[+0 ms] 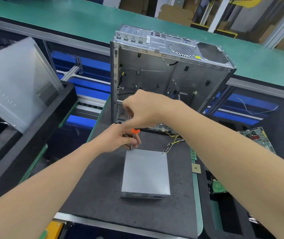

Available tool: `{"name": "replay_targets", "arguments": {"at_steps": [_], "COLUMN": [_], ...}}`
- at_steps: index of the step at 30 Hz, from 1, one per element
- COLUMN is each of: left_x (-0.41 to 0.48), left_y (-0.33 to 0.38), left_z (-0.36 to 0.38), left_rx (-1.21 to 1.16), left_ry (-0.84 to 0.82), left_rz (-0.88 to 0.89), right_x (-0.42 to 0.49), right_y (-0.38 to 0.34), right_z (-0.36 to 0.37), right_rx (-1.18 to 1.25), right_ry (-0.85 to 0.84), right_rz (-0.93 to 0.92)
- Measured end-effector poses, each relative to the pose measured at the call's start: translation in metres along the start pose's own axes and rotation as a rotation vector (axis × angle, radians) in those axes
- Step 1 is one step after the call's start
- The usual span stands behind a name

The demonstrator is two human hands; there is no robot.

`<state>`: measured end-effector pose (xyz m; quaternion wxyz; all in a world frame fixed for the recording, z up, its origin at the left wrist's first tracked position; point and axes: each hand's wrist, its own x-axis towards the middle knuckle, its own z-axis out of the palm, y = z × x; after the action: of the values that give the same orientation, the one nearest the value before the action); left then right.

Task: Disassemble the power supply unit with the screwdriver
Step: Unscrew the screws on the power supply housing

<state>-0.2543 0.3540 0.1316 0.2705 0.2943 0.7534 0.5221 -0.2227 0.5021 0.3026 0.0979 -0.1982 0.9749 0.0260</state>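
Screwdriver (135, 131): upright, orange handle gripped in curled right hand (143, 109); left hand (118, 137) fingers pinch its shaft. Power supply (145, 173): grey box on mat (94, 187), just below left fingertips, tip at its corner.

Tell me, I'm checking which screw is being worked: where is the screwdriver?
Head view, centre: the screwdriver stands nearly upright on the PSU's far-left corner, left hand pinching its shaft, right hand gripping its orange handle, before the open case.
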Motion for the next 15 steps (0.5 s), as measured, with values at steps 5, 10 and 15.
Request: {"name": "replay_targets", "arguments": {"at_steps": [5, 10, 15], "left_x": [0.002, 0.002, -0.002], "left_y": [0.002, 0.009, 0.015], "left_z": [-0.001, -0.006, -0.011], "left_rx": [0.031, 0.047, 0.046], "left_ry": [-0.028, -0.032, -0.046], "left_rz": [-0.019, 0.005, 0.022], "right_x": [0.005, 0.002, -0.005], "right_y": [-0.004, 0.003, 0.009], "right_z": [0.018, 0.009, -0.003], "right_rx": [0.009, 0.015, 0.068], "right_ry": [0.096, 0.042, -0.044], "right_rz": [0.246, 0.022, -0.209]}}
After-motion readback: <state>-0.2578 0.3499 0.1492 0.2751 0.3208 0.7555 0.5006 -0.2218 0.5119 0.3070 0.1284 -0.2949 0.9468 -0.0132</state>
